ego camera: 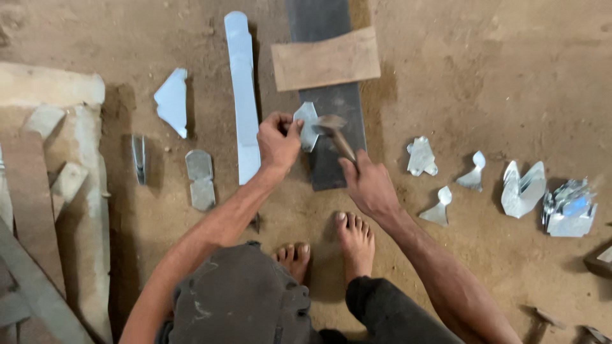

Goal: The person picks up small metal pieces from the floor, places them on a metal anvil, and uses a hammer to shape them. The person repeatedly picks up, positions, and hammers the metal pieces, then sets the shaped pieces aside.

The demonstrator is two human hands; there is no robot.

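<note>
left hand pinches a metal piece on the dark bar; right hand, at 4 o'clock, clamps a hammer. a glancing blow could strike the fingers.

Person wears a dark grey-brown cloth w/ pale smudges over one knee & dark black trousers on the other leg. Both arms are bare, no sleeves. Both feet are bare too, no shoes. No rings or watch show.

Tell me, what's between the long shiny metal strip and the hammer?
In the head view, the left hand lies between the long metal strip and the hammer, pinching a small bent metal piece on the dark plank.
</note>
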